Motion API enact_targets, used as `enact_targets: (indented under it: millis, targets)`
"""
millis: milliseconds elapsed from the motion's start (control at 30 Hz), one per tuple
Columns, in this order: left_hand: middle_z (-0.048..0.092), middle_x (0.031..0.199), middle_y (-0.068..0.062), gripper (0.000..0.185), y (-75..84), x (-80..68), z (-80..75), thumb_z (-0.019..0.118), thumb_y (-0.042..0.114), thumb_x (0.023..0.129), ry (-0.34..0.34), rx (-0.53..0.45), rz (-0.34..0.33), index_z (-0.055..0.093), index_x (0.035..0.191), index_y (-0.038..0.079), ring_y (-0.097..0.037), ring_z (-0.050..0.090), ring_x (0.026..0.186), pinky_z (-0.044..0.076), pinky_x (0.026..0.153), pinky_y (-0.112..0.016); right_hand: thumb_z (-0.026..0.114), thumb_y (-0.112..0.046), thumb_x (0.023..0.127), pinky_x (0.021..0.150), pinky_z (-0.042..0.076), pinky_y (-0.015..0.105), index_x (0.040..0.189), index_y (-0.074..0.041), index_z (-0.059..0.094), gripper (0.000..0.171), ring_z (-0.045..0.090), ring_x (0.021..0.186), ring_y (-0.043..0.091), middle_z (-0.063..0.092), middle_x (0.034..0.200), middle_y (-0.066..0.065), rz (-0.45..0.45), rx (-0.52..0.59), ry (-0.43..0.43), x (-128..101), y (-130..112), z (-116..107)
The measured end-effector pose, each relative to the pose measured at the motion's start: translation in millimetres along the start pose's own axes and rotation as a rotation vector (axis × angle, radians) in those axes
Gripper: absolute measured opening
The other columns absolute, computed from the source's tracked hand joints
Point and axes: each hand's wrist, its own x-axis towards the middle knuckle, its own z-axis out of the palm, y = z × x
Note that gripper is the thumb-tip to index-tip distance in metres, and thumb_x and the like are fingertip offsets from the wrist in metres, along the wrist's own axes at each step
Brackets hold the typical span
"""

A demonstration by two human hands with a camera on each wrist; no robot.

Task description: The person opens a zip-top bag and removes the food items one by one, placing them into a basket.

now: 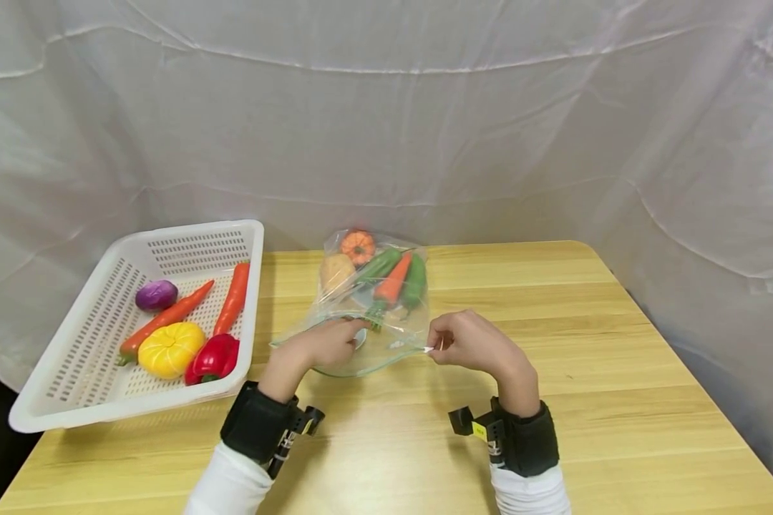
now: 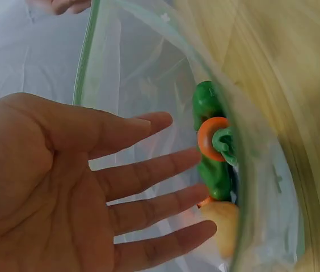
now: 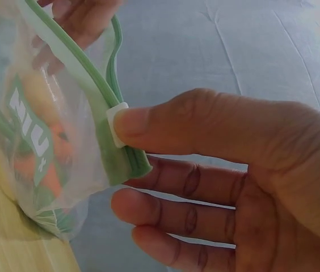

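A clear zip bag point(image 1: 373, 300) with a green seal lies on the wooden table point(image 1: 618, 400). It holds a small orange pumpkin point(image 1: 358, 247), a potato point(image 1: 336, 272), a carrot point(image 1: 393, 282) and green vegetables point(image 1: 415, 280). My left hand point(image 1: 335, 343) is at the bag's mouth. In the left wrist view the left hand point(image 2: 188, 158) is flat with fingers straight and spread against the bag point(image 2: 148, 73) film. My right hand point(image 1: 443, 345) pinches the white slider point(image 3: 114, 122) on the seal between thumb and forefinger, at the right end of the mouth.
A white perforated basket point(image 1: 200, 229) stands at the left with a purple vegetable point(image 1: 157, 295), two long orange-red peppers point(image 1: 234, 297), a yellow pumpkin point(image 1: 170, 348) and a red bell pepper point(image 1: 214, 357). White cloth hangs behind the table.
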Motion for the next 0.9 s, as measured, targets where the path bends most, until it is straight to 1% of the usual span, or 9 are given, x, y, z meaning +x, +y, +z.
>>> enact_targets:
  millis: [133, 300, 433, 533, 633, 700, 767, 800, 900]
  targets:
    - [0.047, 0.139, -0.018, 0.044, 0.1, 8.7, -3.3, 0.035, 0.004, 0.095, -0.031, -0.011, -0.024, 0.043, 0.137, 0.002, -0.035, 0.042, 0.130, 0.038, 0.105, -0.046, 0.066, -0.005, 0.078, 0.060, 0.043, 0.019, 0.073, -0.015, 0.063, 0.011, 0.051, 0.066, 0.005, 0.060, 0.070, -0.005, 0.002, 0.000, -0.016, 0, 0, 1]
    - [0.045, 0.141, -0.019, 0.042, 0.4, 17.6, -2.9, 0.036, 0.016, 0.099, -0.072, -0.034, -0.074, 0.043, 0.137, 0.000, -0.035, 0.041, 0.132, 0.034, 0.108, -0.047, 0.067, -0.006, 0.077, 0.059, 0.043, 0.019, 0.072, -0.014, 0.063, 0.011, 0.051, 0.066, 0.005, 0.061, 0.070, -0.005, 0.014, 0.000, -0.046, 0, -3, 1]
    - [0.044, 0.142, -0.019, 0.043, 1.2, 28.1, -1.3, 0.033, 0.022, 0.101, -0.128, -0.023, -0.110, 0.045, 0.136, 0.000, -0.036, 0.038, 0.134, 0.030, 0.111, -0.046, 0.068, -0.006, 0.076, 0.058, 0.041, 0.019, 0.071, -0.013, 0.063, 0.010, 0.051, 0.065, 0.006, 0.060, 0.069, -0.005, 0.039, -0.001, -0.073, 0, -4, 1]
    - [0.043, 0.142, -0.019, 0.044, 2.1, 36.2, -1.7, 0.030, 0.021, 0.101, -0.153, -0.024, -0.106, 0.041, 0.139, 0.000, -0.035, 0.036, 0.135, 0.028, 0.112, -0.045, 0.069, -0.007, 0.076, 0.057, 0.040, 0.019, 0.071, -0.013, 0.063, 0.010, 0.050, 0.064, 0.006, 0.060, 0.069, -0.006, 0.053, -0.001, -0.088, 0, -6, 1]
    - [0.038, 0.146, -0.019, 0.047, 2.8, 42.1, -2.7, 0.030, 0.016, 0.099, -0.155, -0.064, -0.084, 0.033, 0.144, 0.004, -0.034, 0.033, 0.137, 0.026, 0.114, -0.044, 0.069, -0.006, 0.075, 0.057, 0.040, 0.019, 0.071, -0.013, 0.063, 0.010, 0.049, 0.064, 0.006, 0.060, 0.069, -0.006, 0.056, 0.000, -0.093, 1, -6, 2]
    - [0.034, 0.149, -0.017, 0.050, 2.8, 44.7, -3.0, 0.031, 0.013, 0.097, -0.147, -0.113, -0.086, 0.026, 0.147, 0.008, -0.033, 0.032, 0.137, 0.025, 0.114, -0.044, 0.069, -0.006, 0.075, 0.057, 0.040, 0.019, 0.071, -0.013, 0.063, 0.010, 0.047, 0.063, 0.006, 0.059, 0.068, -0.006, 0.055, 0.003, -0.094, 1, -7, 3]
    - [0.030, 0.151, -0.015, 0.055, 2.6, 46.9, -2.6, 0.032, 0.009, 0.095, -0.144, -0.135, -0.097, 0.023, 0.149, 0.011, -0.030, 0.031, 0.138, 0.025, 0.114, -0.043, 0.069, -0.006, 0.075, 0.057, 0.039, 0.018, 0.071, -0.012, 0.063, 0.010, 0.046, 0.062, 0.006, 0.059, 0.068, -0.006, 0.054, 0.005, -0.094, 1, -7, 3]
    - [0.029, 0.151, -0.015, 0.057, 2.4, 48.1, -1.9, 0.034, 0.008, 0.093, -0.141, -0.136, -0.109, 0.023, 0.149, 0.011, -0.029, 0.033, 0.136, 0.027, 0.113, -0.043, 0.069, -0.006, 0.075, 0.057, 0.039, 0.018, 0.071, -0.012, 0.063, 0.010, 0.046, 0.062, 0.006, 0.058, 0.067, -0.006, 0.052, 0.004, -0.094, 2, -7, 3]
    - [0.019, 0.155, -0.015, 0.068, 1.0, 53.0, 1.0, 0.040, 0.003, 0.087, -0.118, -0.113, -0.132, 0.016, 0.150, 0.010, -0.028, 0.028, 0.138, 0.027, 0.113, -0.042, 0.069, -0.006, 0.075, 0.057, 0.039, 0.018, 0.071, -0.012, 0.062, 0.010, 0.045, 0.061, 0.006, 0.058, 0.067, -0.006, 0.048, 0.004, -0.094, 2, -7, 4]
